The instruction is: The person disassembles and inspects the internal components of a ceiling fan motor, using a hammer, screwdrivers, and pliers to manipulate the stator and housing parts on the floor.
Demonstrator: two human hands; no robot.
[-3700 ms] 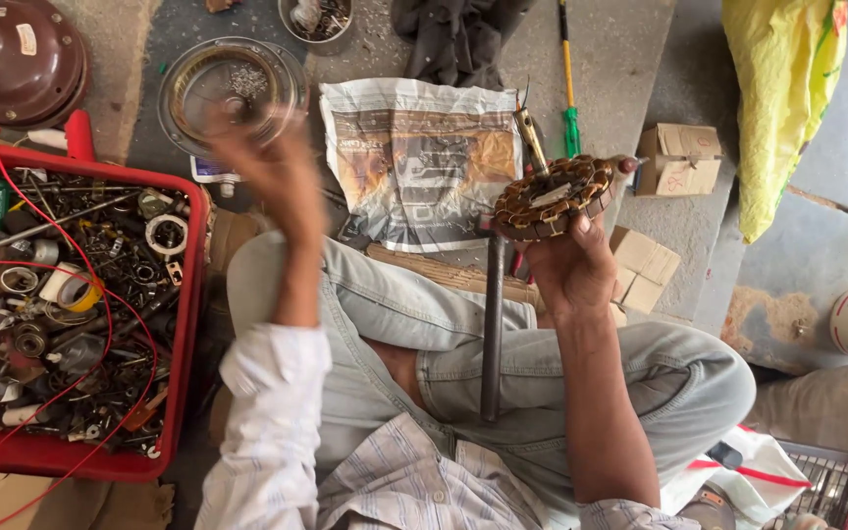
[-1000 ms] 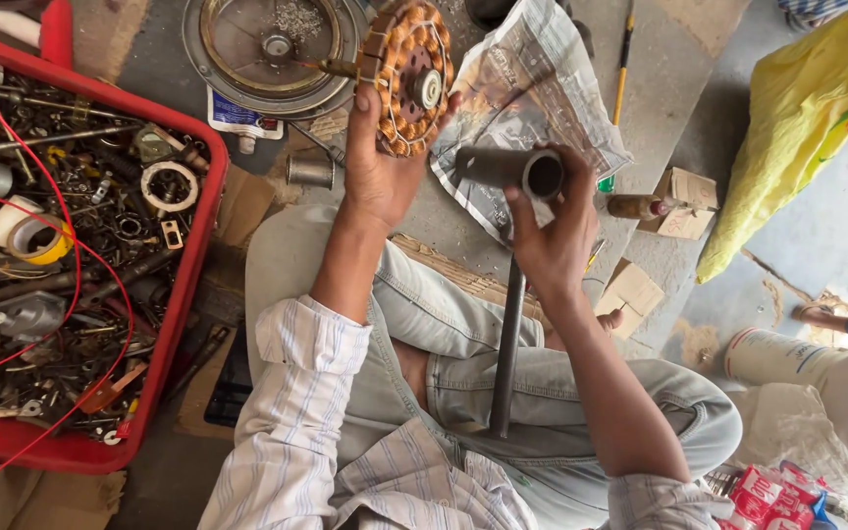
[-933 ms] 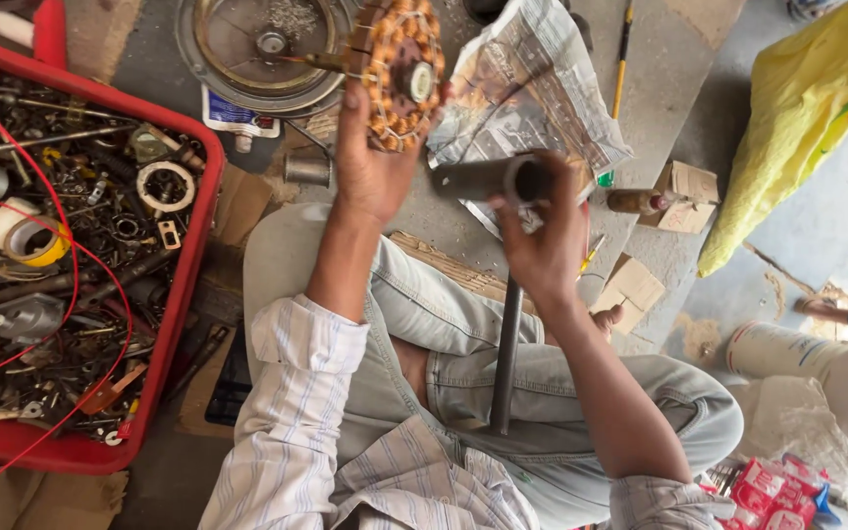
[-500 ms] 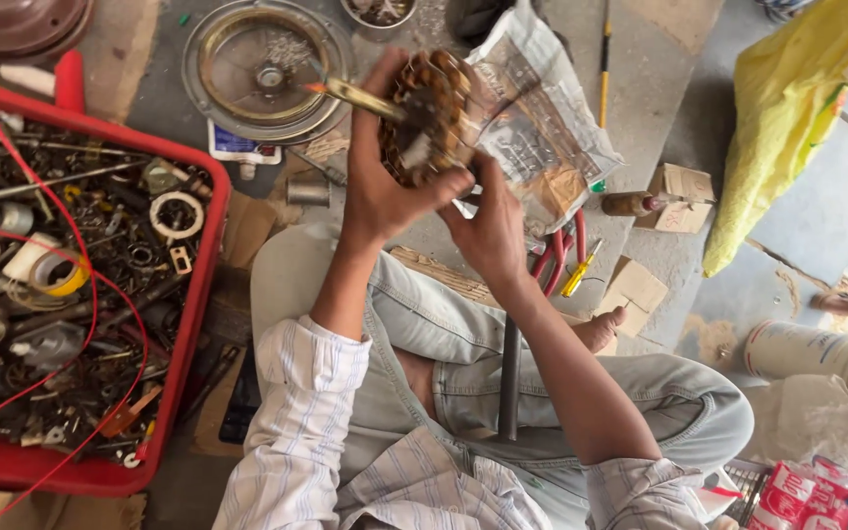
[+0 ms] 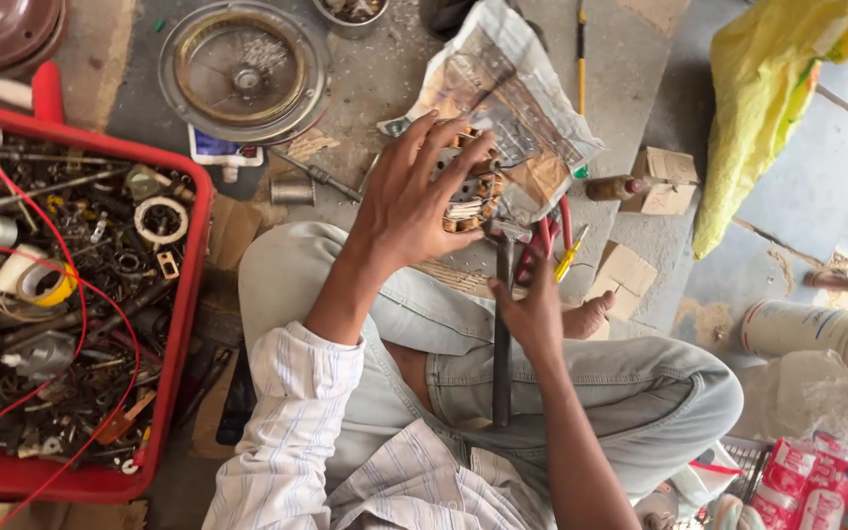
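My left hand is spread over a round copper-wound motor stator, pressing it down on a crumpled newspaper on the floor. Only the stator's right edge shows past my fingers. A dark metal bar runs from my lap up to the stator. My right hand grips the bar near its top, thumb across it, with fingertips reaching toward red-handled pliers. I sit cross-legged in grey trousers.
A red crate full of scrap metal parts and red wire stands at the left. A round metal motor cover lies at the top. Small cardboard boxes, a yellow screwdriver and a yellow bag lie at the right.
My left hand brought the stator from held up in the air down onto the newspaper. My right hand let go of the short metal tube and dropped to the bar.
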